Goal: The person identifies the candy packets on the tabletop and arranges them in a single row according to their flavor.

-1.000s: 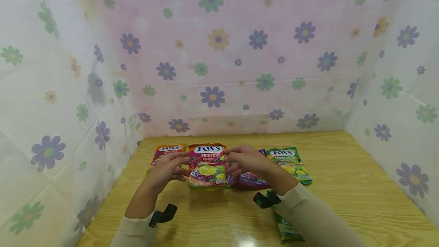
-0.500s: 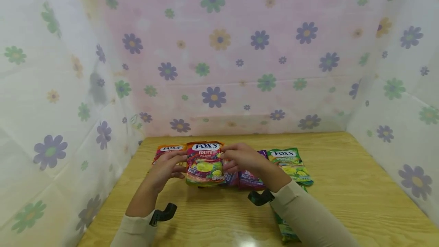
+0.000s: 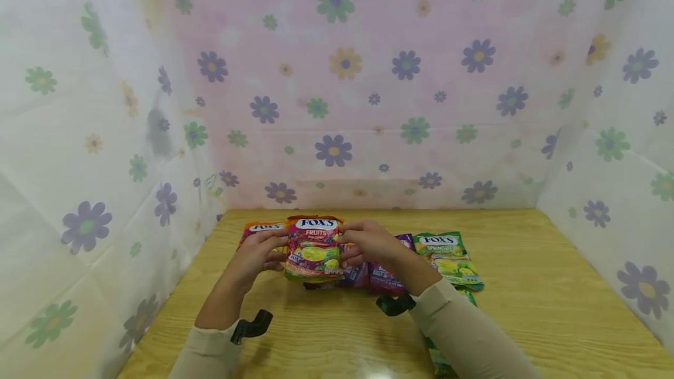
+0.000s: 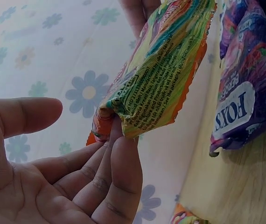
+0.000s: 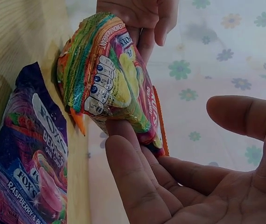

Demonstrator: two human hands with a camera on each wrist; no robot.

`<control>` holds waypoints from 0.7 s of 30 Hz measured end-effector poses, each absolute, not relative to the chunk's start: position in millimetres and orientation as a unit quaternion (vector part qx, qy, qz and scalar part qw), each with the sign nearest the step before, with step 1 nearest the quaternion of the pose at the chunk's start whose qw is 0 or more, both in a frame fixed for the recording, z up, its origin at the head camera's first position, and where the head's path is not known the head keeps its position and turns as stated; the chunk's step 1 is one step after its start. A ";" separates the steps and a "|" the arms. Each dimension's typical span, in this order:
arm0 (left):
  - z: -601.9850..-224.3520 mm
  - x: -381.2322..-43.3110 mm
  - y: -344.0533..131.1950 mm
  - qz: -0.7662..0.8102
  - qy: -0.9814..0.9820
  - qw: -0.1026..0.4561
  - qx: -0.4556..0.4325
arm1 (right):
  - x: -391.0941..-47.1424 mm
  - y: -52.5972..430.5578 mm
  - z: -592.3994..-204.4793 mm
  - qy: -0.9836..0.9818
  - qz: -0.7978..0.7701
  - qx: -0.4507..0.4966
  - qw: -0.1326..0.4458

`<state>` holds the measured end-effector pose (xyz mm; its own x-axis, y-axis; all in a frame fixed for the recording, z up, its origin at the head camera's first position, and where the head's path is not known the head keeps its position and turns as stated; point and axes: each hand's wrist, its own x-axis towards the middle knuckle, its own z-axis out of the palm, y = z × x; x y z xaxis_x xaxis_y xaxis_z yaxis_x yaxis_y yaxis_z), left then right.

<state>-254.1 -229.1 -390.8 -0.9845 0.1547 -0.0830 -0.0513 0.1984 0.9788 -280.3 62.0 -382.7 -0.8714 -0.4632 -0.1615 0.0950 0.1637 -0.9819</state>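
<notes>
An orange-topped bag of Fox's Fruits candy [image 3: 314,247] is raised off the table, its front facing me, between my two hands. The fingers of my left hand [image 3: 255,257] touch its left side, and in the left wrist view the thumb [image 4: 35,116] stands apart from it. Along the opposite side lie the fingers of my right hand [image 3: 378,245]; the right wrist view shows that thumb [image 5: 238,109] clear of the bag too. Behind and beneath are purple Berries candy bags [image 3: 384,276], partly covered by my right hand and the Fruits bag.
A second Fruits bag [image 3: 265,227] lies at the back left, partly behind my left hand. To the right lies a green Spring Tea bag [image 3: 450,262]. Another green bag [image 3: 441,358] is mostly hidden under my right sleeve. Flowered cloth [image 3: 368,104] walls in the wooden table [image 3: 326,332].
Both hands have carried the Fruits bag slightly left and back, uncovering more of the purple bags. The head view has shifted a little. Other bags stay in place.
</notes>
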 end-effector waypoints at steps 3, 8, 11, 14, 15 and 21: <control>-391.5 -255.0 -228.7 0.631 0.771 0.080 0.029 | -281.5 60.7 -384.0 0.732 -0.634 -0.119 0.217; -393.9 -255.6 -227.8 0.635 0.769 0.074 0.019 | -282.7 58.2 -381.9 0.744 -0.624 -0.115 0.210; -396.8 -256.3 -227.1 0.641 0.764 0.070 0.005 | -284.8 56.9 -382.8 0.748 -0.620 -0.116 0.207; -399.3 -257.2 -227.3 0.645 0.761 0.065 -0.003 | -286.9 54.8 -384.6 0.748 -0.621 -0.113 0.206; -399.6 -257.5 -227.5 0.647 0.760 0.063 -0.006 | -287.9 53.7 -385.3 0.746 -0.623 -0.113 0.206; -399.3 -263.2 -228.7 0.646 0.762 0.048 -0.009 | -295.7 47.7 -385.7 0.746 -0.625 -0.111 0.202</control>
<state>-263.2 -228.7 -399.3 -0.9952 0.0477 -0.0854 -0.0765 0.1652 0.9833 -295.7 47.7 -385.7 -0.8939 -0.4174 -0.1633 0.0875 0.1948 -0.9769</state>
